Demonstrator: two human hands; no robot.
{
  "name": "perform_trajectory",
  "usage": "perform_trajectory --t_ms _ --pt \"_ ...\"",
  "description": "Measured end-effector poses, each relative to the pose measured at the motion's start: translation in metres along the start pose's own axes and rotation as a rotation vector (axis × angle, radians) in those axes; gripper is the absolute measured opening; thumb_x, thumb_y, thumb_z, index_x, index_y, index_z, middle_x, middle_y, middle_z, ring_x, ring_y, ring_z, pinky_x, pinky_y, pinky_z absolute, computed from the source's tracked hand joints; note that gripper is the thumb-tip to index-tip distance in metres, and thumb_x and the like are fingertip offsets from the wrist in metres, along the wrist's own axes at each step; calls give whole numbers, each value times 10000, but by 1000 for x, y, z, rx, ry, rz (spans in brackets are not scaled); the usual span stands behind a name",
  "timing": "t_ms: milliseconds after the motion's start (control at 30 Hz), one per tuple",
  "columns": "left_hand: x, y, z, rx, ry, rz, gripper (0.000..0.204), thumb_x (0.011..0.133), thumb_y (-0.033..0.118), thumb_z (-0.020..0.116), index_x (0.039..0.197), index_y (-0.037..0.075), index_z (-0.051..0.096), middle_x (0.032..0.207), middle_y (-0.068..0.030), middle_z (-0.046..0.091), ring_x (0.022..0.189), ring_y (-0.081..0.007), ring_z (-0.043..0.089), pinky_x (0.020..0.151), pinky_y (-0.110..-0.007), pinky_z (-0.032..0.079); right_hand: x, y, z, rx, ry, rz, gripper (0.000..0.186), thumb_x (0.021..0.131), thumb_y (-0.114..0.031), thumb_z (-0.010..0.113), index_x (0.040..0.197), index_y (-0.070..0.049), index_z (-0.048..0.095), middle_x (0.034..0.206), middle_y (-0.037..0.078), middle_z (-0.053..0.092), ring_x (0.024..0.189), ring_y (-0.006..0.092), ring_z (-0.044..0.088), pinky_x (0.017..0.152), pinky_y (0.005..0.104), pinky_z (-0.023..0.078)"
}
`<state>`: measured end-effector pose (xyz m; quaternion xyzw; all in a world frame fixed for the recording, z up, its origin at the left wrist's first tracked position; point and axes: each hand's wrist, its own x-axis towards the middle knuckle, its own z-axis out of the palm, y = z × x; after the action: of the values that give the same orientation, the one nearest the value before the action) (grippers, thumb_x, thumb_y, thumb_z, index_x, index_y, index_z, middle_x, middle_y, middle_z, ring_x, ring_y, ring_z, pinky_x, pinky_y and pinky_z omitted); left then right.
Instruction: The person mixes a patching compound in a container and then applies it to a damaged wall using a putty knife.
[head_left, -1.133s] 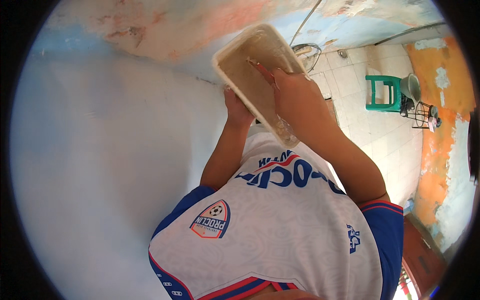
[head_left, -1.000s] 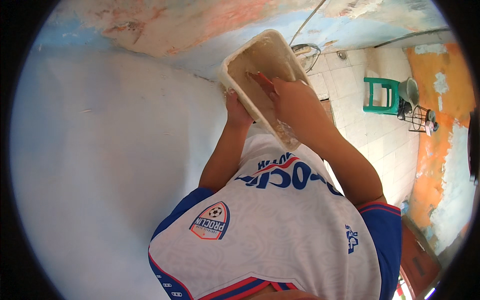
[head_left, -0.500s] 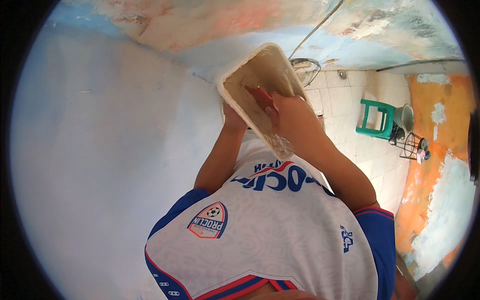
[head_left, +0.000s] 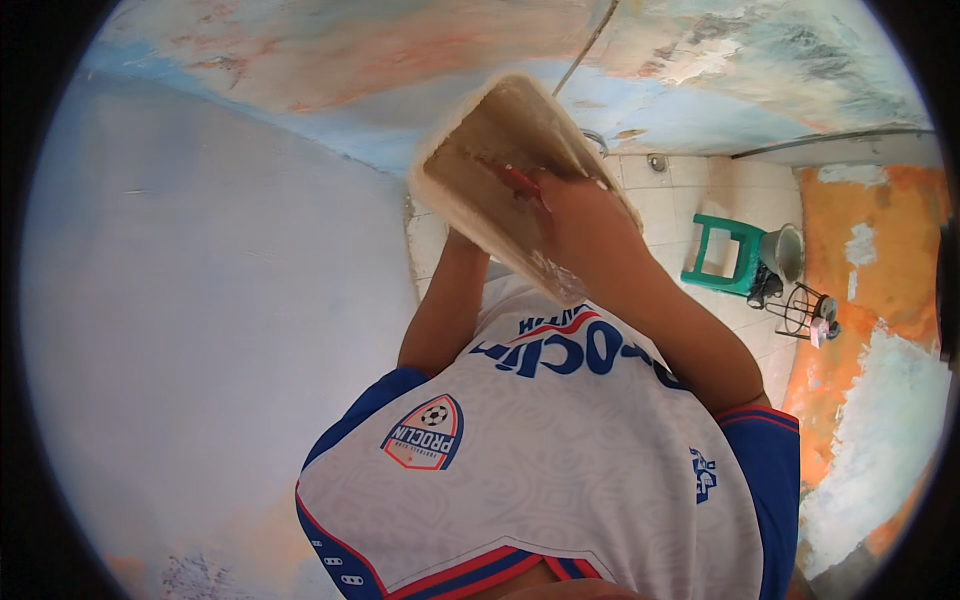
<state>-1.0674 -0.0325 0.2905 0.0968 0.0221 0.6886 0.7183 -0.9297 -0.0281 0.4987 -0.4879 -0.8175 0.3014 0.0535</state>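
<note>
Red tool (head_left: 518, 181) grasped in right fingers (head_left: 556, 190) within tub rim (head_left: 450, 203); left hand (head_left: 469, 246) behind, hold unclear; stool (head_left: 746, 260) well apart.

The tub (head_left: 510, 130) is before the chest, between the left wall (head_left: 220, 300) and the stool (head_left: 748, 262). In it lies the tool (head_left: 518, 181), with the right hand (head_left: 585, 215) on it, reaching in over the tub's right edge. The left hand (head_left: 468, 246) is beneath the tub's left edge, mostly hidden. Beyond the tub's far end rises the far wall (head_left: 400, 70). The drain (head_left: 656, 162) is by the floor's (head_left: 665, 215) far edge. The stool stands towards the floor's right edge; just right of it are the bucket (head_left: 785, 252) and, nearer, the rack (head_left: 826, 307), before the right wall (head_left: 825, 400).
</note>
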Motion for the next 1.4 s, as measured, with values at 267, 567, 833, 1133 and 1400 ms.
perform_trajectory --t_ms 267,567,833,1133,1400 --pt "-1 -52 -3 -40 24 34 624 979 504 517 1450 101 448 1386 -137 550 1230 -292 574 1013 -449 516 -12 51 -7 -6 -61 -83 239 927 -122 577 1115 10 643 833 284 662 798 437 664 753 501 526" --pt "-10 -68 0 -38 228 61 654 982 529 495 1482 114 413 1416 -170 516 1267 -305 542 1067 -469 473 -20 61 -14 -8 -8 -129 245 929 -129 585 1100 45 600 792 275 652 748 450 645 710 509 516" --pt "-13 -54 -91 -214 66 53 570 1001 419 531 1479 129 420 1434 -141 512 1303 -282 518 1079 -440 467 -3 60 -2 98 54 -195 231 906 -167 635 1055 10 631 738 247 648 700 437 644 665 496 511" --pt "5 -21 -25 53 -47 139 565 955 507 573 1369 123 546 1329 -105 612 1164 -270 630 990 -416 538 33 44 20 173 -45 -89 250 903 -187 643 1074 -6 641 802 253 665 733 427 655 703 474 519" --pt "16 48 -29 263 9 263 626 940 570 554 1392 138 527 1350 -99 600 1175 -269 625 967 -413 544 49 -2 22 342 123 -57 274 897 -156 648 1114 11 651 822 260 669 754 423 660 711 475 508"
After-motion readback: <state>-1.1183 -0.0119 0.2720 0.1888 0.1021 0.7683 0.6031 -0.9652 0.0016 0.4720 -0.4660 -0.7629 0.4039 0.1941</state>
